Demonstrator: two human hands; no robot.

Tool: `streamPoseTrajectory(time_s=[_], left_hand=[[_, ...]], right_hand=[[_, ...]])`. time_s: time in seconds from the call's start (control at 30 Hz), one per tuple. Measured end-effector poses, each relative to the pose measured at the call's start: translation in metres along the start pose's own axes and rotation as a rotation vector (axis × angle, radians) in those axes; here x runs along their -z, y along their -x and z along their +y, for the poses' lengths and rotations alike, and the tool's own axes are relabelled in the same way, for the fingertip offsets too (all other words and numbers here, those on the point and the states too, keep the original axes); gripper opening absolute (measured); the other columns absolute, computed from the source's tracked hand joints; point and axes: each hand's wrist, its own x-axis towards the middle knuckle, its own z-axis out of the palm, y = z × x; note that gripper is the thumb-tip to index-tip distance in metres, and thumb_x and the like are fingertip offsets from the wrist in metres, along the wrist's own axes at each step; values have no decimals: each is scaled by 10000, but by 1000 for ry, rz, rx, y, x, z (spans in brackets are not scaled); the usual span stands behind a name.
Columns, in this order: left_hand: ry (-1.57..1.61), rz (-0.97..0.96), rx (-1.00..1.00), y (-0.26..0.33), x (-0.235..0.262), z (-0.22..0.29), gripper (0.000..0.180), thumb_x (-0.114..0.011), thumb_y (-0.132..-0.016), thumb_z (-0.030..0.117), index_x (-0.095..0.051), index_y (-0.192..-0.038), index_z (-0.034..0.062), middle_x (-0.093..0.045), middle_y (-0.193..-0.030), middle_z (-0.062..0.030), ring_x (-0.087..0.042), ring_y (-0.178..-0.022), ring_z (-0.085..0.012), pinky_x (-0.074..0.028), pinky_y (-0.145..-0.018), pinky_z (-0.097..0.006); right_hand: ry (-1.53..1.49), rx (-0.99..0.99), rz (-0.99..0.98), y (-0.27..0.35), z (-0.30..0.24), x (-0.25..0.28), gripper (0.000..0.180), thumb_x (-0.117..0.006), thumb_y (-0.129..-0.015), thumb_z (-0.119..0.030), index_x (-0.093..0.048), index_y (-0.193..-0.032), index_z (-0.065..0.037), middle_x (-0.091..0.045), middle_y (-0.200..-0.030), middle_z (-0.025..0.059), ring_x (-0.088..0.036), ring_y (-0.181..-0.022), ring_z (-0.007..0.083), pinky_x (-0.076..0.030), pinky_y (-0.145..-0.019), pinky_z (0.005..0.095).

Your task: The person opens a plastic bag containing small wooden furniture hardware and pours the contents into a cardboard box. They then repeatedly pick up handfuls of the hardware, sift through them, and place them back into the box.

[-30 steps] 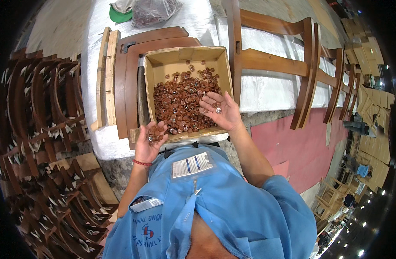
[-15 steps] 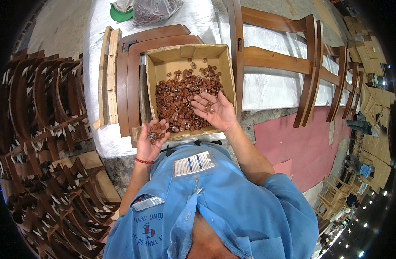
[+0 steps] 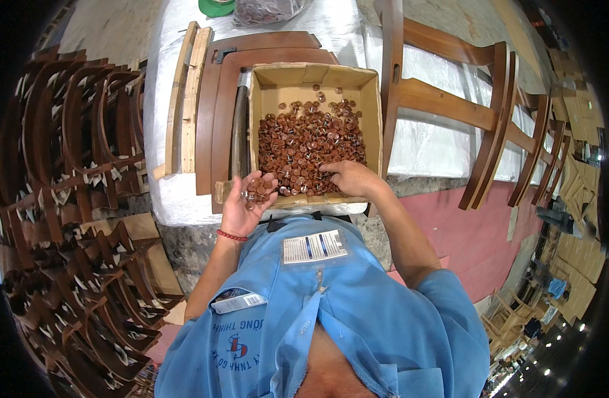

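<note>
My left hand (image 3: 241, 213) is palm up beside the near left corner of a cardboard box (image 3: 382, 119). Its fingers cup a handful of brown round-headed nail glides (image 3: 259, 190). Inside the box lies a heap of the same nail glides (image 3: 304, 142), some with shiny metal pins showing. My right hand (image 3: 357, 179) is palm down over the heap's near right part. Its index finger reaches left onto the pieces while the other fingers are curled under, so what they hold, if anything, is hidden.
Brown curved wooden panels (image 3: 219, 99), a dark bar (image 3: 239, 132) and pale wood strips (image 3: 193, 99) lie left of the box. Right of it stands a brown chair frame (image 3: 444, 99) on a plastic-wrapped surface. Many chair parts (image 3: 85, 126) are stacked far left.
My right hand has turned from palm up, with a few glides on it, to palm down on the heap. My left hand still cups its handful. The whole view has shifted.
</note>
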Motion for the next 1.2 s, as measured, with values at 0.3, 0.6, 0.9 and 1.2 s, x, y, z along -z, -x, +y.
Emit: streamPoseTrajectory(time_s=[0.3,0.6,0.9,1.2], left_hand=[[23,24,-16,2,-1,-2,494,-331,-992,457,-487,-1205,39,-563,-1229,-175,-549,-1147,-304,-498,-930,-433],[-12,36,-4,1,-3,0,494,-320,-994,458,-486,-1205,42,-565,-1227,-178,-557,-1136,-300,-505,-920,-432],[-19,37,-7,0,-1,0,495,-312,-997,455,-478,-1208,39,-557,-1237,-188,-557,-1138,-304,-513,-913,-434],[-18,14,-15,1,-2,-1,495,-319,-996,455,-478,-1211,39,-552,-1244,-180,-547,-1151,-298,-507,-917,-432]], right_hand=[[-125,-106,112,-6,-11,18,312,-546,-824,-188,-677,-1082,-71,-661,-1044,179,-625,-995,327,-461,-932,389],[11,-61,314,-38,-7,-5,265,-593,-835,-268,-707,-971,-71,-666,-976,199,-633,-919,359,-485,-861,424],[-6,-154,406,-35,9,-3,288,-513,-853,-170,-687,-1073,-107,-667,-990,189,-624,-955,357,-473,-894,414],[55,-203,380,-58,18,5,539,-465,-891,-172,-363,-1409,-69,-595,-1104,294,-561,-1080,386,-429,-955,436]])
